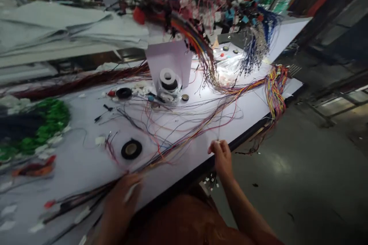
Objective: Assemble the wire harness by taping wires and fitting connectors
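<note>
A long bundle of many-coloured wires (pixel 198 128) runs across the white table. My left hand (pixel 122 203), smeared by motion, is curled over the near part of this bundle, its fingers around the wires. Dark sleeved branches with white and red connectors (pixel 50 203) spread out to the left of it. At the table's front edge my right hand (pixel 222 159) is closed in a pinch. A thin, faint wire (pixel 220 124) seems to rise from its fingertips; its end is hidden. A roll of black tape (pixel 131 149) lies flat beyond my left hand.
Green connectors (pixel 54 122) are heaped at the left. A white spool (pixel 168 78) stands by an upright panel (pixel 184 55). Hanging wires (pixel 255 46) and a yellow-pink wire hank (pixel 276 92) are at the right. The table's dark edge (pixel 244 138) borders the floor.
</note>
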### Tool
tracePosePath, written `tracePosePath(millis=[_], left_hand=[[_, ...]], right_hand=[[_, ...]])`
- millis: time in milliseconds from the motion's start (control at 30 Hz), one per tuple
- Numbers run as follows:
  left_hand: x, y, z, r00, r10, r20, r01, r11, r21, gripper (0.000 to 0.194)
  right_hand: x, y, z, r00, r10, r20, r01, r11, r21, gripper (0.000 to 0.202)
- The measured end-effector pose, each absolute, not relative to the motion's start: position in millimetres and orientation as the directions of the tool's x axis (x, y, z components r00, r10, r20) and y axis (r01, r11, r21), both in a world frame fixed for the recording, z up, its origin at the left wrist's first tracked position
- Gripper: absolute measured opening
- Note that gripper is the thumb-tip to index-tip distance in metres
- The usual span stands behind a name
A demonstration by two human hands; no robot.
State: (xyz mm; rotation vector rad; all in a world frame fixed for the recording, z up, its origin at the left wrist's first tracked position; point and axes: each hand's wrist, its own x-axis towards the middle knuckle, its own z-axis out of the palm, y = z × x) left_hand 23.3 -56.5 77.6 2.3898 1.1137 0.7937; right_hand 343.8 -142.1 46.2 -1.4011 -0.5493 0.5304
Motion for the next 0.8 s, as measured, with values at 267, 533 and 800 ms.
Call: tracePosePath(millis=[267,533,800], left_hand=[[70,-78,80,0.824,0.492,0.280,0.279,-0.783,0.556,0.036],[-3,-108,107,0.660,0.686,0.306,0.347,-0.640,0.686,0.023],[-96,-126,120,-0.059,0.922,0.383,-0.031,-0.385,0.922,0.010]], right_hand=[[238,-156,63,0.018,1.000,-0.004,0.025,-0.005,-1.000,0.024],[225,-123,127,-0.512,0.812,0.279,0.461,0.534,-0.709,0.046],[230,-50,176,-0.565,0.805,0.180,0.349,0.430,-0.832,0.027]])
